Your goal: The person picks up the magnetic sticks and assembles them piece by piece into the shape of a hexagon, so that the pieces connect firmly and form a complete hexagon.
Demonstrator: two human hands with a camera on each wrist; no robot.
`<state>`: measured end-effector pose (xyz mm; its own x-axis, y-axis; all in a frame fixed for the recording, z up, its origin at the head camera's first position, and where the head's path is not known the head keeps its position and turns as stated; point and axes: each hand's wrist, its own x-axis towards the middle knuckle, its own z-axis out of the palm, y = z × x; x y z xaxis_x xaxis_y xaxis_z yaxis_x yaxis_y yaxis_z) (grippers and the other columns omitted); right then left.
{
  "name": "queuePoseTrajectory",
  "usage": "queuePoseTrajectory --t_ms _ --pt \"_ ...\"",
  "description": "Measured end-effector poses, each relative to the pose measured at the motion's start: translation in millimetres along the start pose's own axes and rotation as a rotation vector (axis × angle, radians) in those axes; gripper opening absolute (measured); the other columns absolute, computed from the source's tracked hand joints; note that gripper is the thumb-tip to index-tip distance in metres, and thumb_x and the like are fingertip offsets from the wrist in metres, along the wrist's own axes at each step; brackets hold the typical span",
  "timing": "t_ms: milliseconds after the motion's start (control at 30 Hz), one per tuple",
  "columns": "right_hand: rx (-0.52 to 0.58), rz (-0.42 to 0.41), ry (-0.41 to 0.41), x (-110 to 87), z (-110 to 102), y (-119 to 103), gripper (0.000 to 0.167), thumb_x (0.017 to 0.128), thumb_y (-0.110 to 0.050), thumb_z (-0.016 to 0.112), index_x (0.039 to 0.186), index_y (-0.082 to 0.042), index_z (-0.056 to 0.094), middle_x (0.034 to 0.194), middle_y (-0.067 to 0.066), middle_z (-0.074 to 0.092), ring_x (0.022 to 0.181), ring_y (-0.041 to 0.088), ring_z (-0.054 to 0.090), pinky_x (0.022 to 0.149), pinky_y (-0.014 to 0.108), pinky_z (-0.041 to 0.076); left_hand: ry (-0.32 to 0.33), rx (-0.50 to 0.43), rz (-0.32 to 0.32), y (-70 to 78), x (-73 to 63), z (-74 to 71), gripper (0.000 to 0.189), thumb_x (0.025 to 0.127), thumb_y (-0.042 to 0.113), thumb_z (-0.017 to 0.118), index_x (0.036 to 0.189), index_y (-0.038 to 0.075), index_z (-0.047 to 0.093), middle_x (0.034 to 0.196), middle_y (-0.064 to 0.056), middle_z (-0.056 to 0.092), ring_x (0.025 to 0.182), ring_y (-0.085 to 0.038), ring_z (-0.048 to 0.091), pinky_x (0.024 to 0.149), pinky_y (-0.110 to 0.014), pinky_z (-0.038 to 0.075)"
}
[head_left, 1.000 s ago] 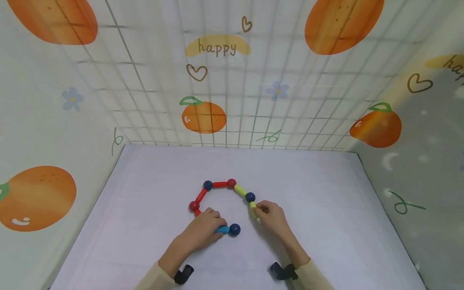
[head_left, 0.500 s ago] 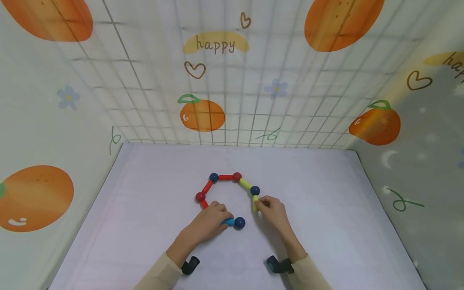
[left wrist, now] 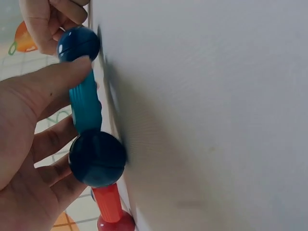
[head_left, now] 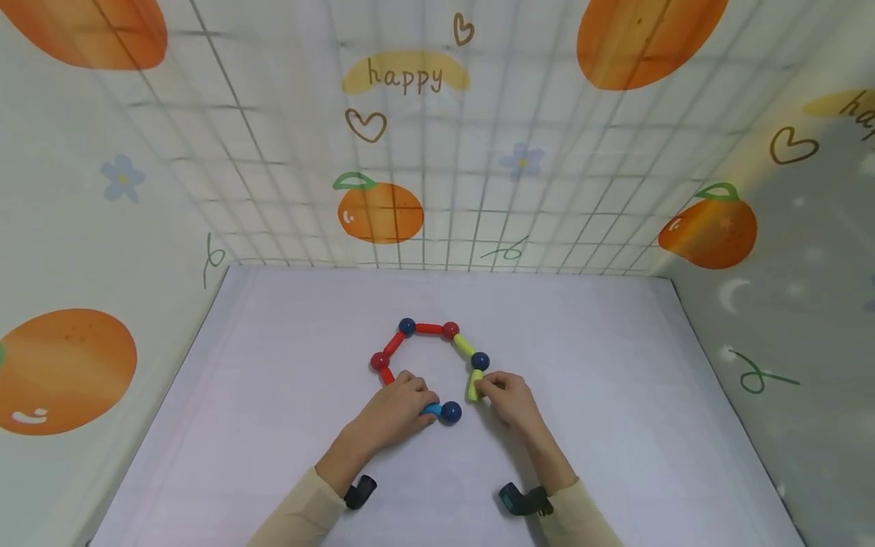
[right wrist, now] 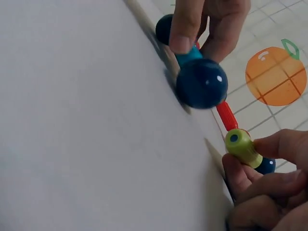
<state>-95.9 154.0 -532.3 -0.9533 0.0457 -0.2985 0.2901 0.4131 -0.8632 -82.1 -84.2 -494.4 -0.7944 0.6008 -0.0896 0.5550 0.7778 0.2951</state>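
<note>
A ring-like chain of ball-and-rod magnetic building pieces lies on the white table. My left hand (head_left: 395, 414) pinches its blue rod (left wrist: 86, 103) between thumb and fingers; a dark blue ball (head_left: 450, 412) caps the free end. Another dark blue ball (left wrist: 97, 159) joins that rod to a red rod (left wrist: 108, 202), beneath the hand in the head view. My right hand (head_left: 511, 403) pinches a yellow-green rod (right wrist: 243, 148) by thumb and fingertips. Its top meets a dark blue ball (head_left: 481, 361); its bare end faces the capped ball across a small gap.
The far side of the chain has a red ball (head_left: 380, 362), a blue ball (head_left: 407, 327) and another red ball (head_left: 450, 330), linked by red rods (head_left: 428, 329) and a yellow-green rod (head_left: 464, 346). A printed curtain (head_left: 294, 205) stands behind the table (head_left: 581, 342).
Both hands have shifted the chain away from the person and a little right. The lower yellow-green rod has swung left, narrowing its gap to the capped blue ball. Both grips stay.
</note>
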Motion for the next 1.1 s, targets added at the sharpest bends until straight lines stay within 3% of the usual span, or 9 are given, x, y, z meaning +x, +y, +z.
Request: queuePoseTrajectory --t_ms 267,533,767,933,1100 --pt "0.100 0.013 -0.017 0.1 6.2 2.0 0.019 0.091 -0.020 0.069 0.099 -0.003 0.074 0.077 0.002 0.062 0.050 0.011 0.039 0.044 0.025 0.030 0.084 0.057 -0.009 -3.4 -1.7 6.0 0.032 0.090 0.036 0.076 0.114 0.015 0.075 0.104 -0.001 0.069 0.105 -0.021 0.056 0.090 -0.036 0.050" --pt "0.213 0.057 -0.029 -3.0 16.7 -2.3 0.028 0.093 -0.026 0.069 0.107 -0.001 0.072 0.073 0.003 0.060 0.045 0.010 0.040 0.042 0.024 0.031 0.099 0.067 -0.023 -5.9 -3.5 9.3 0.035 0.091 0.038 0.075 0.117 0.015 0.075 0.107 -0.001 0.068 0.107 -0.021 0.054 0.092 -0.036 0.049" --pt "0.315 0.070 -0.029 -8.1 22.4 -5.1 0.026 0.094 -0.020 0.068 0.108 0.002 0.070 0.077 0.004 0.062 0.044 0.008 0.041 0.041 0.022 0.031 0.115 0.073 -0.021 -7.8 -3.2 10.9 0.036 0.090 0.039 0.076 0.117 0.016 0.074 0.108 -0.001 0.068 0.107 -0.021 0.053 0.091 -0.035 0.049" --pt "0.305 0.054 -0.029 -8.4 23.7 -3.4 0.026 0.094 -0.019 0.068 0.108 0.003 0.070 0.076 0.004 0.065 0.043 0.008 0.043 0.040 0.021 0.031 0.110 0.073 -0.026 -8.5 -2.2 12.1 0.037 0.090 0.040 0.076 0.117 0.016 0.074 0.107 -0.001 0.068 0.107 -0.021 0.052 0.091 -0.035 0.049" --pt "0.205 0.026 -0.052 -9.0 18.7 -1.3 0.026 0.096 -0.023 0.065 0.110 -0.001 0.071 0.085 0.006 0.073 0.045 0.010 0.048 0.042 0.021 0.035 0.115 0.065 -0.021 -9.6 -2.8 11.8 0.038 0.089 0.040 0.076 0.117 0.015 0.074 0.107 -0.001 0.068 0.106 -0.021 0.052 0.090 -0.035 0.049"
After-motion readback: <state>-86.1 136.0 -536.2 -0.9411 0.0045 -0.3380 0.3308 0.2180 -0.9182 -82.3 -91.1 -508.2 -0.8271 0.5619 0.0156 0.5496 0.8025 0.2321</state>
